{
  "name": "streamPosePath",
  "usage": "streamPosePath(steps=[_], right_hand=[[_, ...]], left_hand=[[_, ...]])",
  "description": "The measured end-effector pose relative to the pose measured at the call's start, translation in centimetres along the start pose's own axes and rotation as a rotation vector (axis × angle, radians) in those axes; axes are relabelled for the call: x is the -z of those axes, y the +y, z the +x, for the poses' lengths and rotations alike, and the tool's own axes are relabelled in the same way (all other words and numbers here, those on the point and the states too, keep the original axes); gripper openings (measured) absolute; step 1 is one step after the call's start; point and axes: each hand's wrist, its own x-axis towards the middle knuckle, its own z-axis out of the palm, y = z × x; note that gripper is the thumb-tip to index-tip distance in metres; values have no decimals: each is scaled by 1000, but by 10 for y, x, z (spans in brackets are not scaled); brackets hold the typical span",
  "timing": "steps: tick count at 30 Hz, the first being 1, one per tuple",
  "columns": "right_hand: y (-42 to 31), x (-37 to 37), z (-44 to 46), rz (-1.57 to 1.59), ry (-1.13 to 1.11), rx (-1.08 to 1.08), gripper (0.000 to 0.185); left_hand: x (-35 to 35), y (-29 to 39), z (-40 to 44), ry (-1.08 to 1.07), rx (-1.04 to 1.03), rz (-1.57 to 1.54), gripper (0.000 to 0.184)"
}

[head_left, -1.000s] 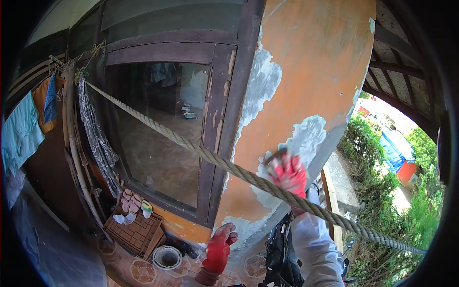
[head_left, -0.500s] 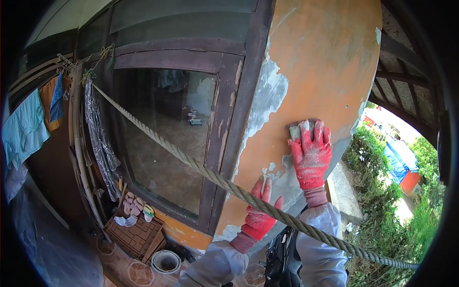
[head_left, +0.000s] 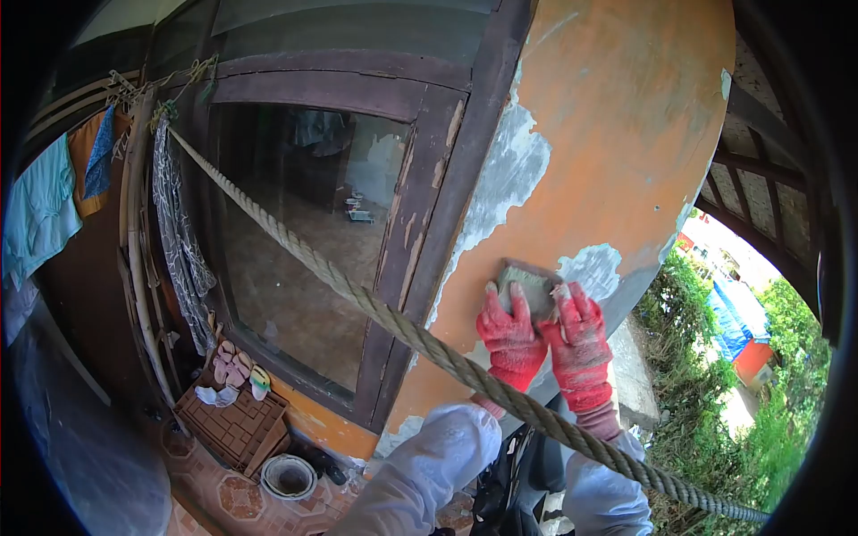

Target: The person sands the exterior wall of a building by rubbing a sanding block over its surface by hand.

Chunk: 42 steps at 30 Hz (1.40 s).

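Both my hands wear dusty red gloves with worn pale fingertips. A flat greyish block [head_left: 533,288], like a sanding block, lies against the orange wall [head_left: 617,152]. My left hand [head_left: 511,338] grips its lower left edge, fingers pressed on its face. My right hand [head_left: 578,344] is closed on its right end. The block's underside is hidden. Just right of it, a grey-white patch of bare plaster [head_left: 592,268] shows through the paint. A larger peeled strip [head_left: 509,174] runs along the window frame [head_left: 438,179].
A thick rope [head_left: 357,299] crosses diagonally in front of the wall and my forearms. Laundry [head_left: 40,210] hangs at left. A brown crate [head_left: 234,424] with sandals and a white bucket [head_left: 289,477] stand on the tiled floor. Bushes [head_left: 688,357] grow at right.
My left hand has risen from lower on the wall and taken hold of the block. The right hand and block have moved left and down, uncovering the bare patch. The view has shifted slightly.
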Motion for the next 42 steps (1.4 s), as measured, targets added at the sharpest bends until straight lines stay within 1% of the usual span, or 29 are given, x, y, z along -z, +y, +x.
streamPosePath(steps=[1,2,4,5,6,7,8,10,11,12,13,14,15,17,19,21,24,26,27,28,29,30,33,34,35,36,38,40,42], right_hand=[[17,9,7,-138,66,63,62],[23,23,23,-186,170,46,65],[47,44,49,-293,390,43,73],[63,54,60,-340,428,41,70],[74,66,71,-445,402,26,64],[87,65,78,-437,396,29,64],[97,64,88,-444,421,43,60],[104,53,97,-471,424,66,53],[103,39,93,-460,419,70,53],[102,18,91,-491,389,26,53],[103,6,88,-534,360,-24,54],[105,0,84,-576,289,-68,55],[104,-1,86,-571,302,-57,55],[100,-2,82,-557,331,-27,54],[97,-2,81,-594,328,2,52],[94,-1,82,-551,334,-1,52],[95,-1,83,-550,321,-4,52],[97,-1,84,-558,326,6,52],[98,-1,83,-571,327,14,52],[97,-1,80,-567,320,16,52],[97,-2,80,-564,317,10,52],[97,-2,82,-559,324,2,52],[95,-1,81,-564,315,-10,51],[96,-1,80,-552,325,-7,51],[96,-1,82,-547,334,-4,51],[95,-1,82,-540,336,-7,51],[97,-1,78,-532,326,-3,51],[99,-2,79,-563,330,5,51],[96,0,76,-547,314,-5,51]], left_hand=[[13,14,36,-49,-19,-16,98],[17,23,76,29,-80,-49,95],[25,42,138,73,-89,-61,87],[26,40,141,82,-83,-54,87],[26,38,140,51,-109,-54,84],[27,34,137,17,-136,-52,82],[25,23,108,13,-127,-25,77],[22,-19,19,-147,-155,19,73],[14,-50,-41,-164,-216,24,70],[14,-101,-137,-300,-308,47,72],[15,-116,-165,-194,-330,37,73],[22,-117,-170,-285,-285,41,76],[19,-111,-152,-268,-286,46,76],[16,-83,-93,-338,-219,10,78],[12,-31,0,-136,-199,-58,77],[20,14,83,-38,-146,-42,75],[17,19,93,23,-173,-23,76],[1,-13,21,25,-200,6,75],[12,-34,-17,-178,-177,-24,73],[25,-57,-54,-308,-213,15,70],[24,-88,-103,-275,-240,10,71],[18,-110,-130,-236,-275,8,71],[31,-95,-90,-278,-232,58,72],[28,-79,-49,-239,-213,86,75],[27,-56,-1,-145,-170,26,78],[21,-41,49,0,-226,91,82],[31,-1,132,93,-123,56,83],[36,5,158,140,-130,44,83],[37,-4,142,167,-137,37,84]])
